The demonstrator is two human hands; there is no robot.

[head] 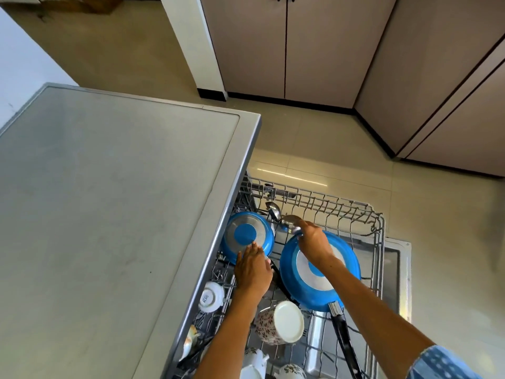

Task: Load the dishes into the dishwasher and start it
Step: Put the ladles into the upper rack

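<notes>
The dishwasher's wire rack (378, 242) is pulled out below the grey counter. A small blue pan (246, 233) lies upside down at the rack's left. My left hand (252, 269) rests on its near rim, fingers flat. A larger blue pan (319, 272) lies upside down in the middle, its black handle (345, 340) pointing toward me. My right hand (313, 239) reaches over this pan and grips a steel ladle (289, 221) at the pan's far edge. Another ladle (273, 209) stands behind it.
A floral mug (278, 322), a white cup (211, 296) and more floral cups (291, 372) sit at the rack's near end. The grey counter (109, 214) overhangs the rack's left side. Beige cabinets (287, 50) stand beyond the tiled floor (442, 242).
</notes>
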